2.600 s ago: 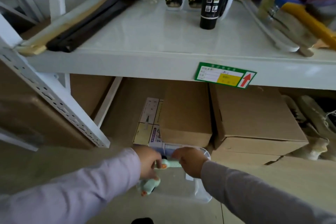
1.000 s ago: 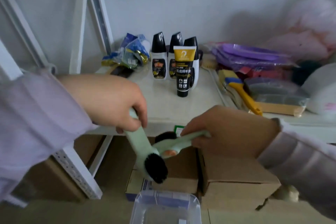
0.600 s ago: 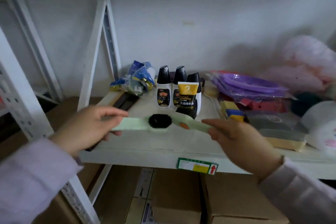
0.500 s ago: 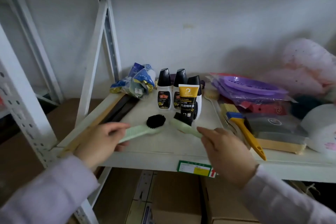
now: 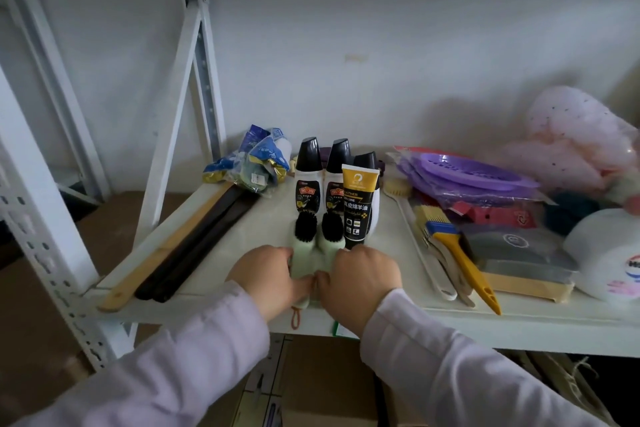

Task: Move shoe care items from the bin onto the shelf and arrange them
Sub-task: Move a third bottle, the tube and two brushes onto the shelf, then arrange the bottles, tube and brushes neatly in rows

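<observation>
Two pale green brushes with black bristles lie side by side on the white shelf (image 5: 214,274), heads pointing at the bottles. My left hand (image 5: 268,279) holds the handle of the left green brush (image 5: 304,236). Gripping the right green brush (image 5: 331,232) by its handle is my right hand (image 5: 356,282). Both hands touch each other over the handles near the shelf's front edge. An orange loop hangs from a handle below my left hand. The bin is out of view.
Three black-capped polish bottles (image 5: 308,180) and a yellow-topped black tube (image 5: 356,208) stand just behind the brushes. Long shoehorns (image 5: 194,246) lie at the left, a bag of packets (image 5: 256,163) behind them. Brushes with a yellow handle (image 5: 460,263), purple baskets (image 5: 467,173) and a white tub fill the right.
I lifted both green brushes up from the bin below, turned them and laid them parallel on the shelf, heads toward the bottles. My hands have come together over the handles.
</observation>
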Demonstrator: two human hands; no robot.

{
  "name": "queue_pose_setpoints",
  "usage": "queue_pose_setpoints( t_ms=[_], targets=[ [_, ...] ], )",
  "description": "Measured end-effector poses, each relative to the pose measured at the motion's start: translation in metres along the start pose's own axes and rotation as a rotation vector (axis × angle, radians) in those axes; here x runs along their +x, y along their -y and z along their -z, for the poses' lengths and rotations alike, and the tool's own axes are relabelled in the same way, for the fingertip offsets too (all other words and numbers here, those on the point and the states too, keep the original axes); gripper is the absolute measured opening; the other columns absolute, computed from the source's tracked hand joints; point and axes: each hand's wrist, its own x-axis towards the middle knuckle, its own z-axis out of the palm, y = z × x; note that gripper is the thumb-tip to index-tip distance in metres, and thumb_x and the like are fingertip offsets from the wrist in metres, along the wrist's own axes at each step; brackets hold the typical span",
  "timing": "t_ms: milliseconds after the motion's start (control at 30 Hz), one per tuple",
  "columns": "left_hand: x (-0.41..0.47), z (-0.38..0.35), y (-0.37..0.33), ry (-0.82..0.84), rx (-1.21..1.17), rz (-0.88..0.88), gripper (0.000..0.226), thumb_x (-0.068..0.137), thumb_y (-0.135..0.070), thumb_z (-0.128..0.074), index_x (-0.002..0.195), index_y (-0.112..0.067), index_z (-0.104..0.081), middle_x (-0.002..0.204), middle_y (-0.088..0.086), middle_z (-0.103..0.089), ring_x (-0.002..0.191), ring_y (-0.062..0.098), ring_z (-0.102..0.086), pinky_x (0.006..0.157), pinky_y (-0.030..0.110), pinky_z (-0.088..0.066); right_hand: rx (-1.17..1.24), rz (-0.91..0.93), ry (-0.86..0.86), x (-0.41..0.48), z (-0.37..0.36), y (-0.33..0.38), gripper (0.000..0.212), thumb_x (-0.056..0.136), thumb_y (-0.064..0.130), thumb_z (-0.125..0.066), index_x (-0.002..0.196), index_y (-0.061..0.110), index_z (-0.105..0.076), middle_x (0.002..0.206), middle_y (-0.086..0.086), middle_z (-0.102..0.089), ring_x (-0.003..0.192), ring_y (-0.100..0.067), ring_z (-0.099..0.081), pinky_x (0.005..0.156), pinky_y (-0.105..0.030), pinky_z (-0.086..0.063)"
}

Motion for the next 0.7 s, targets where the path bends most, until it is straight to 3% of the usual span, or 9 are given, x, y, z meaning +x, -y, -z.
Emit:
queue_pose_setpoints(
  t_ms=[100,167,233,300,367,500,567,700],
  targets=[
    [0.008,-0.004,-0.004,0.029,0.040,0.020,0.039,0.080,-0.053,-0.056,0.082,-0.015,-0.068,0.075,0.001,-0.070,0.072,0.021,-0.064,0.051,0.023,-0.036,0.108,-0.038,0.024,0.008,-0.004,-0.005,0.043,0.092,0.042,-0.032,0.088,0.013,-0.063,0.094,-0.012,-0.062,0.085,-0.027,-0.058,0.067,-0.030,-0.041],
    [0.011,-0.003,-0.005,0.069,0.030,0.021,0.037,0.080,-0.053,-0.060,0.082,-0.016,-0.066,0.074,-0.001,-0.065,0.074,0.020,-0.062,0.053,0.021,-0.036,0.186,-0.086,0.051,0.014,-0.006,-0.016,0.039,0.091,0.038,-0.035,0.085,0.012,-0.063,0.091,-0.011,-0.062,0.079,-0.025,-0.054,0.067,-0.029,-0.043],
    [0.012,0.001,-0.005,0.121,0.025,0.020,0.044,0.081,-0.052,-0.061,0.105,-0.017,-0.067,0.084,-0.005,-0.063,0.080,0.014,-0.058,0.064,0.020,-0.040,0.280,-0.154,0.068,0.019,-0.004,-0.030,0.032,0.089,0.029,-0.039,0.090,0.013,-0.067,0.095,-0.009,-0.067,0.081,-0.024,-0.058,0.068,-0.027,-0.043],
    [0.017,0.010,0.000,0.152,0.040,0.031,0.055,0.083,-0.053,-0.059,0.126,-0.017,-0.057,0.107,-0.003,-0.067,0.092,0.013,-0.059,0.080,0.023,-0.044,0.360,-0.238,0.036,0.024,0.002,-0.044,0.027,0.088,0.019,-0.042,0.097,0.015,-0.067,0.101,-0.007,-0.069,0.086,-0.022,-0.060,0.072,-0.025,-0.045],
    [0.030,0.021,0.010,0.157,0.036,0.083,0.059,0.084,-0.054,-0.057,0.132,-0.020,-0.052,0.123,0.000,-0.064,0.106,0.017,-0.061,0.092,0.027,-0.047,0.402,-0.324,-0.021,0.031,0.014,-0.059,0.026,0.085,0.012,-0.045,0.104,0.014,-0.062,0.103,-0.007,-0.067,0.088,-0.023,-0.058,0.076,-0.026,-0.045],
    [0.074,0.041,0.025,0.085,-0.089,0.149,0.050,0.083,-0.044,-0.064,0.126,-0.019,-0.055,0.112,0.003,-0.069,0.090,0.020,-0.064,0.084,0.028,-0.051,0.493,-0.426,-0.145,0.062,0.036,-0.088,0.029,0.083,0.009,-0.051,0.110,0.012,-0.058,0.112,-0.011,-0.065,0.103,-0.029,-0.059,0.084,-0.027,-0.041],
    [0.094,0.048,0.024,0.038,-0.135,0.129,0.053,0.083,-0.039,-0.066,0.130,-0.018,-0.052,0.118,0.002,-0.067,0.100,0.022,-0.065,0.091,0.032,-0.051,0.550,-0.404,-0.218,0.083,0.045,-0.097,0.027,0.084,0.013,-0.053,0.111,0.012,-0.059,0.108,-0.011,-0.067,0.099,-0.028,-0.061,0.078,-0.025,-0.041],
    [0.126,0.051,0.014,-0.019,-0.207,0.096,0.063,0.083,-0.037,-0.068,0.138,-0.020,-0.042,0.132,0.004,-0.059,0.116,0.023,-0.058,0.098,0.033,-0.044,0.817,-0.295,-0.261,0.118,0.062,-0.104,0.031,0.083,0.018,-0.063,0.114,0.015,-0.060,0.092,-0.005,-0.066,0.061,-0.011,-0.056,0.050,-0.017,-0.045]
  ],
)
